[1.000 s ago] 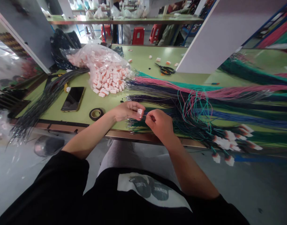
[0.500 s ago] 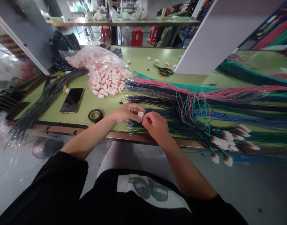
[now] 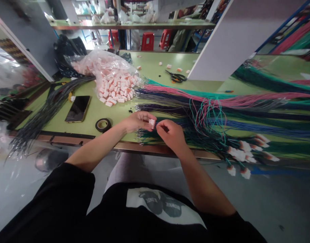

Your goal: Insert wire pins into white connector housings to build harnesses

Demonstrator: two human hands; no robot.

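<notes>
Between the thumb and fingers of my left hand (image 3: 136,122) is a small white-and-orange connector housing (image 3: 152,123). Just to its right, my right hand (image 3: 172,135) is closed in a pinch; whatever the fingertips grip is too fine to make out. A narrow gap separates the right fingertips from the housing. Under and behind both hands lie bundles of dark green wires (image 3: 150,134) and dark wires (image 3: 155,107), their metal-tipped ends pointing left. Beyond the left hand, many similar housings (image 3: 117,88) spill from a clear plastic bag (image 3: 106,60).
Left of my hands are black tape (image 3: 103,125), a phone (image 3: 78,108) and grey wires (image 3: 61,91). Scissors (image 3: 175,77) lie at the back near a white upright panel (image 3: 218,40). Pink wires (image 3: 246,98) run right; wired connectors (image 3: 237,154) overhang the front edge.
My right hand has drawn slightly right, away from the housing, opening a small gap. My left hand stays almost in place, with the housing turned a little.
</notes>
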